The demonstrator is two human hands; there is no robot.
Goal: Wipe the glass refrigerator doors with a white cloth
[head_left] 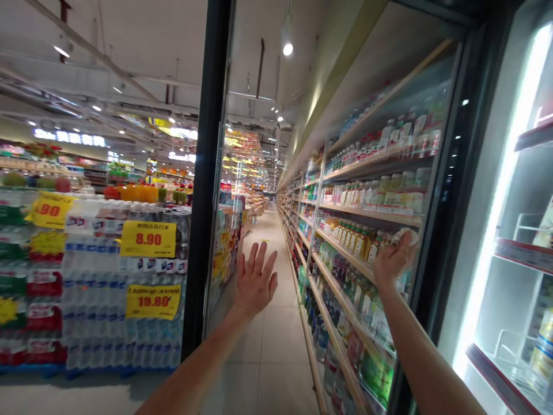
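Note:
A glass cooler door [270, 331] with a black frame stands swung out in front of me, and I look through its pane. My left hand [254, 279] is held up with fingers stretched and palm toward the glass, holding nothing; it seems to rest on the pane. Near the door's right side, my right hand [391, 262] is closed around a crumpled whitish cloth [405, 236], held up against the glass. Whether it is cloth or paper is hard to tell.
Shelves of bottled drinks [367, 193] run along the right beyond the glass. At far right is the lit cooler interior [518, 288] with shelf edges. Stacked water packs [123, 323] with yellow price signs [148, 238] stand at left. A tiled aisle [270, 230] leads away.

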